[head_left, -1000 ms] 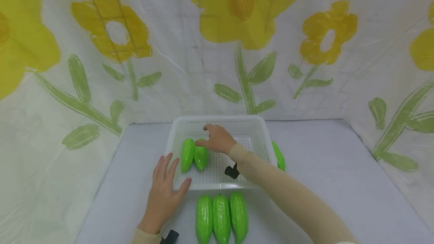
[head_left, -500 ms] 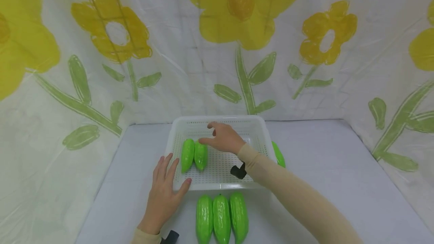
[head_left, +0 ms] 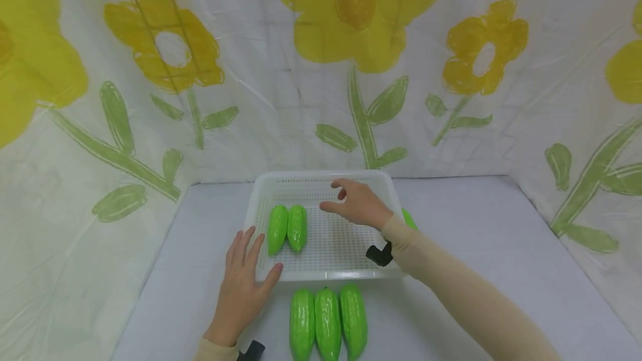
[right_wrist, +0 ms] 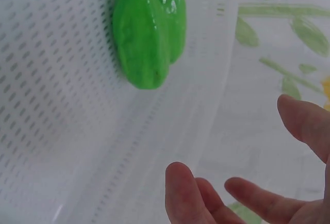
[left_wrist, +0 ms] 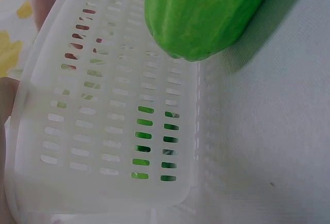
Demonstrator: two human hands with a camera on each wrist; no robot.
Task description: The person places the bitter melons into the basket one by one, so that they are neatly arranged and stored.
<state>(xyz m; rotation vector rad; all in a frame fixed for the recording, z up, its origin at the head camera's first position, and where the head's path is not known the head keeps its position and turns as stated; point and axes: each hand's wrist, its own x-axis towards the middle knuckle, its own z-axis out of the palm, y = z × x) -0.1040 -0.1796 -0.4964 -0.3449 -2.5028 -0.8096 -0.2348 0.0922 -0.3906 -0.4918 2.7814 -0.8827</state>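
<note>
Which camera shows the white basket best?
The head view, because nearly the whole basket is visible, though the right hand hides part. The left wrist view shows only part of its slotted outside, close up; the right wrist view shows part of its inside.

Six green vegetables [head_left: 327, 323], one basket [head_left: 331, 275]

I see a long beige right sleeve [head_left: 451, 288], creased near its cuff, and a matching left sleeve [head_left: 214, 351], with a stubby black device [head_left: 379, 255] at the wrist of the bare right hand [head_left: 365, 204] and a second black device [head_left: 253, 351] by the bare left hand [head_left: 243, 286].
</note>
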